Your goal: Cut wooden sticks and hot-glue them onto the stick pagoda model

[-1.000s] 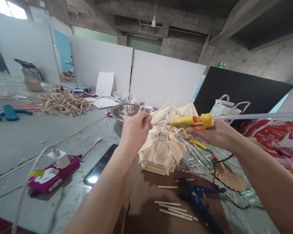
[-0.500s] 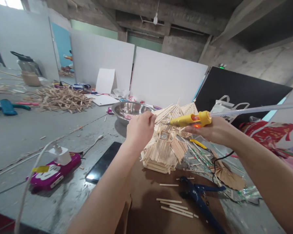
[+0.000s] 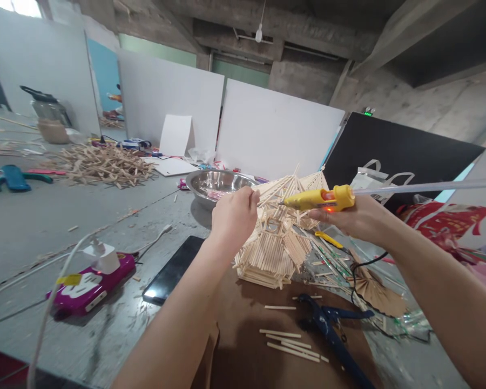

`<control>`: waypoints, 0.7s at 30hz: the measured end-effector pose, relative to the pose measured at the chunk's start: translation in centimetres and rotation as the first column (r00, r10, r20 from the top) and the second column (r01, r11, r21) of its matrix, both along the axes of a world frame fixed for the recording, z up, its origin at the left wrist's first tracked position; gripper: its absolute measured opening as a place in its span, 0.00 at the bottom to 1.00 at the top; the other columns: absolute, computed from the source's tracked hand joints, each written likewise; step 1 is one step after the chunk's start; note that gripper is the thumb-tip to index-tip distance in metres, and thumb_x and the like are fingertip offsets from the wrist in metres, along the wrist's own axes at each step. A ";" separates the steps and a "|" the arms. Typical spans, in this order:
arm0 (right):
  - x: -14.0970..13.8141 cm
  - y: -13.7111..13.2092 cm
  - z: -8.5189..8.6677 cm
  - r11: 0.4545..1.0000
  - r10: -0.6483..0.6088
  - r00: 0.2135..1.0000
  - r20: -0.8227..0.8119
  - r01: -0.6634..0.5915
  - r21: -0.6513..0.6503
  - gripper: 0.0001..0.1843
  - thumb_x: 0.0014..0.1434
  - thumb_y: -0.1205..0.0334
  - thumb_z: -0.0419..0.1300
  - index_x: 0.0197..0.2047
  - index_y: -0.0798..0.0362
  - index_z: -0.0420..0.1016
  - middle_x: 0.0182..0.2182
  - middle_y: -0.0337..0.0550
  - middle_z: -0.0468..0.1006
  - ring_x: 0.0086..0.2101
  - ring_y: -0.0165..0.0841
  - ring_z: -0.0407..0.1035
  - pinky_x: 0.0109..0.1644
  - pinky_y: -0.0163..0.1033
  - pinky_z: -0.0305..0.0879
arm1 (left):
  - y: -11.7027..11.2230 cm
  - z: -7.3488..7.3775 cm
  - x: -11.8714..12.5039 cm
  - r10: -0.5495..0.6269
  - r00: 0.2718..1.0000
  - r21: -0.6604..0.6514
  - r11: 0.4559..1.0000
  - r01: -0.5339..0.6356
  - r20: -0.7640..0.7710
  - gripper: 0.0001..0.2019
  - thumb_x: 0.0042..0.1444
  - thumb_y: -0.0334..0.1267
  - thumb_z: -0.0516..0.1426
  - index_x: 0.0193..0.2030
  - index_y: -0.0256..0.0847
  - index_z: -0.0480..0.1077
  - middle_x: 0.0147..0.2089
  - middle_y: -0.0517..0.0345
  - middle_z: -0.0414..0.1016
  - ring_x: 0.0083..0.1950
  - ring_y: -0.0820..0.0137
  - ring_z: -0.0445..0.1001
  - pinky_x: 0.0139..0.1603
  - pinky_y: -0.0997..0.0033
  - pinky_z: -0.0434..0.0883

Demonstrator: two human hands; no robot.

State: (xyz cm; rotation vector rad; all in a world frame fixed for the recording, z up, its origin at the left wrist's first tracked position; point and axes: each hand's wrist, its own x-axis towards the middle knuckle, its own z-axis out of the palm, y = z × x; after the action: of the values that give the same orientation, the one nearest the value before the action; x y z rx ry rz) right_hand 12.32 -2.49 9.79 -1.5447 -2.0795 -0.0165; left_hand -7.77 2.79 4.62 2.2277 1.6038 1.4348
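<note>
A model building made of thin wooden sticks (image 3: 271, 254) stands in the middle, on a brown board (image 3: 243, 319). My right hand (image 3: 360, 216) grips a yellow hot glue gun (image 3: 319, 199), its nozzle pointing left at the upper part of the model. A long clear glue stick (image 3: 425, 187) juts from the gun's back, and an orange light glows on its body. At the model's upper left, my left hand (image 3: 235, 216) is closed with thumb and fingers pinched. Whatever lies between those fingertips is too hidden to make out.
Loose sticks (image 3: 294, 348) and blue-handled cutters (image 3: 328, 329) lie in front. A phone (image 3: 172, 270) and purple power strip (image 3: 91, 283) are on the left. Behind stand a metal bowl (image 3: 198, 186) and a stick pile (image 3: 105, 165). A yellow utility knife (image 3: 329, 239) lies at the right.
The glue gun and my right hand have shifted slightly to the right, the nozzle with them. My left hand stays nearly in place beside the model.
</note>
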 end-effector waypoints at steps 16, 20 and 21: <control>0.9 -4.0 -3.3 0.966 0.016 0.939 -0.343 0.075 0.249 0.10 0.46 0.51 0.55 0.26 0.49 0.67 0.14 0.35 0.65 0.17 0.29 0.61 0.19 0.37 0.61 | -2.5 0.0 3.4 -0.254 0.343 -0.136 0.591 0.795 0.904 0.12 0.52 0.42 0.48 0.23 0.37 0.62 0.14 0.65 0.56 0.12 0.84 0.48 0.10 0.79 0.44; 0.5 -4.7 -4.0 0.954 -0.014 0.977 -0.212 0.077 0.291 0.09 0.45 0.54 0.58 0.25 0.49 0.65 0.21 0.37 0.70 0.24 0.32 0.65 0.26 0.38 0.64 | -2.7 -0.2 3.9 -0.262 0.361 -0.152 0.583 0.798 0.895 0.12 0.52 0.43 0.47 0.24 0.38 0.61 0.14 0.66 0.55 0.12 0.84 0.48 0.10 0.80 0.43; 0.6 -4.7 -4.1 0.953 -0.015 0.980 -0.197 0.074 0.295 0.08 0.45 0.54 0.58 0.26 0.49 0.66 0.22 0.37 0.70 0.25 0.32 0.66 0.26 0.38 0.64 | -2.8 -0.3 4.0 -0.266 0.366 -0.154 0.582 0.798 0.892 0.12 0.52 0.43 0.47 0.24 0.38 0.61 0.14 0.66 0.55 0.11 0.84 0.48 0.10 0.80 0.43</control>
State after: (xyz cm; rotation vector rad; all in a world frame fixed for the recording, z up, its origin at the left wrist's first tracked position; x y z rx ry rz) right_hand 12.87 -7.18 5.67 -1.3497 -1.7955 -0.1860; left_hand -3.78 0.00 4.35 1.1950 0.6416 1.1806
